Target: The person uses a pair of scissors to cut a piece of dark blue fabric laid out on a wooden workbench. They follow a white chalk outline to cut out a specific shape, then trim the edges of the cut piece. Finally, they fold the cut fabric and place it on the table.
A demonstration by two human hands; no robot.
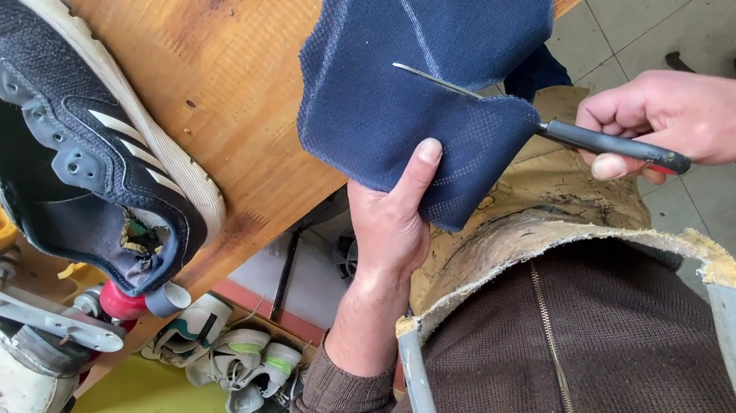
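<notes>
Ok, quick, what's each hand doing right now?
Left hand: closed, pinching the navy mesh fabric piece at its lower edge.
Right hand: closed around the black-handled knife.

Bright even daylight, soft shadows, sharp focus, wide-angle edge distortion.

The left hand (390, 218) reaches up from a brown knitted sleeve, thumb pressed flat on top and the fingers curled underneath out of sight, pinching. The right hand (673, 121) comes in from the right on a bare forearm, fingers closed in a fist-like grip, knuckles up.
</notes>
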